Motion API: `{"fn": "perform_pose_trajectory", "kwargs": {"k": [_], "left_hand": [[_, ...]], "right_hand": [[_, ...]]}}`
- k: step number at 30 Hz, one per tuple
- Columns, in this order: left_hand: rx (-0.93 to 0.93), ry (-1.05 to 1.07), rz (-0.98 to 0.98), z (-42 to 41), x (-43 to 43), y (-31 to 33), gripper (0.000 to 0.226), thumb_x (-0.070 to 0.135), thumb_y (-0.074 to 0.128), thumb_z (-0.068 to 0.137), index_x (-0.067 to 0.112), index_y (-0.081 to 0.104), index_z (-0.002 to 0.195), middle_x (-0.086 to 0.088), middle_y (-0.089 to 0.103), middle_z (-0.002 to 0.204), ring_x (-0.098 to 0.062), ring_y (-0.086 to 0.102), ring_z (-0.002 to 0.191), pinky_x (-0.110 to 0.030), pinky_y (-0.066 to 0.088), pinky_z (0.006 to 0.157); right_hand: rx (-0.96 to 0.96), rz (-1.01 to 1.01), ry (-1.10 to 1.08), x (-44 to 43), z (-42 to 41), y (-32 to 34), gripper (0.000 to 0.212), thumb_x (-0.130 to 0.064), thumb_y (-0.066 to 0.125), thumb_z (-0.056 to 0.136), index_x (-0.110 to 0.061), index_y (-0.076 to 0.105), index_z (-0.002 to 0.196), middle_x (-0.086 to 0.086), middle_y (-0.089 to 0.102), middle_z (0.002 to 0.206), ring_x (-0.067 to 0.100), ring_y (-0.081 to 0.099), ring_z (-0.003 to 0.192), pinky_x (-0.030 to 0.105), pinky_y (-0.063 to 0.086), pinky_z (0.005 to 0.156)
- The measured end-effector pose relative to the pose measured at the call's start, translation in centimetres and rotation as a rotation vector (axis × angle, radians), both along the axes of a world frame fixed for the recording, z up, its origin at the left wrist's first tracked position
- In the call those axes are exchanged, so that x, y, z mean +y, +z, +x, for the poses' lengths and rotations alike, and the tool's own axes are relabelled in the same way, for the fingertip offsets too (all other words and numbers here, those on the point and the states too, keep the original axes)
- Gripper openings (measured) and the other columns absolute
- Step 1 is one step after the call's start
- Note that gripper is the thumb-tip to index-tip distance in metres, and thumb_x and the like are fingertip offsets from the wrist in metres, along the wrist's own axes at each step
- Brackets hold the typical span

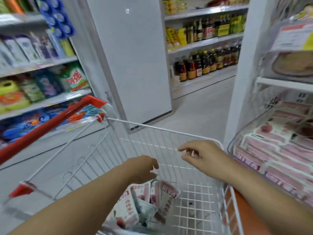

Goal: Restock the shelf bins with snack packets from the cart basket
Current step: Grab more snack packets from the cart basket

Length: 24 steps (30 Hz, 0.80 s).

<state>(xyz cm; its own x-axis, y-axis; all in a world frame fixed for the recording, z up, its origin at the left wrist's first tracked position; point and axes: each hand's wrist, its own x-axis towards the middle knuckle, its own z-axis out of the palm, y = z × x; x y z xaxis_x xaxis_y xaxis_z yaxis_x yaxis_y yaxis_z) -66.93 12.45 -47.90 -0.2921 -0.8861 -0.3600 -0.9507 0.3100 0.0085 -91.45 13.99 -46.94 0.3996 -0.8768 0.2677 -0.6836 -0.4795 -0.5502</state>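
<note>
A white wire cart basket (157, 131) with a red handle (50, 122) stands in front of me. Several pink-and-white snack packets (145, 199) lie heaped in its bottom. My left hand (142, 168) hovers just above the heap, fingers loosely curled, holding nothing. My right hand (201, 155) hangs over the basket's right side with its fingers relaxed and empty. A clear shelf bin (237, 139) on the right is filled with the same pink packets (279, 150).
Shelves of detergent and cleaning goods (37, 85) run along the left. A white pillar (132, 61) stands ahead, with bottles of sauce (203, 63) on shelves beyond. Grey floor (194, 112) opens between pillar and right shelving. An upper clear bin (288, 53) sits at right.
</note>
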Motion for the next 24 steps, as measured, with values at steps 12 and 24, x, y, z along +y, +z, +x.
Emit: {"fn": "perform_pose_trajectory", "kwargs": {"k": [12,24], "left_hand": [[-0.450,-0.353,0.045,-2.3,-2.9,-6.8,0.039,0.027,0.059,0.096,0.020,0.055,0.134,-0.010,0.049,0.131,-0.032,0.049,0.122,-0.045,0.044,0.095],[0.051,-0.119,-0.198,-1.8,-1.9,4.1,0.020,0.039,0.051,0.100,0.023,0.046,0.089,0.006,0.062,0.084,-0.016,0.061,0.078,-0.031,0.047,0.064]], "right_hand": [[-0.023,0.086,-0.047,-0.1,-0.4,-0.2,0.022,-0.044,0.064,0.090,-0.041,0.068,0.112,-0.025,0.064,0.086,0.001,0.059,0.074,0.028,0.052,0.078],[-0.151,0.106,-0.111,0.6,-0.7,0.0,0.017,-0.038,0.067,0.089,-0.038,0.070,0.106,-0.029,0.065,0.085,-0.002,0.060,0.076,0.020,0.048,0.075]]}}
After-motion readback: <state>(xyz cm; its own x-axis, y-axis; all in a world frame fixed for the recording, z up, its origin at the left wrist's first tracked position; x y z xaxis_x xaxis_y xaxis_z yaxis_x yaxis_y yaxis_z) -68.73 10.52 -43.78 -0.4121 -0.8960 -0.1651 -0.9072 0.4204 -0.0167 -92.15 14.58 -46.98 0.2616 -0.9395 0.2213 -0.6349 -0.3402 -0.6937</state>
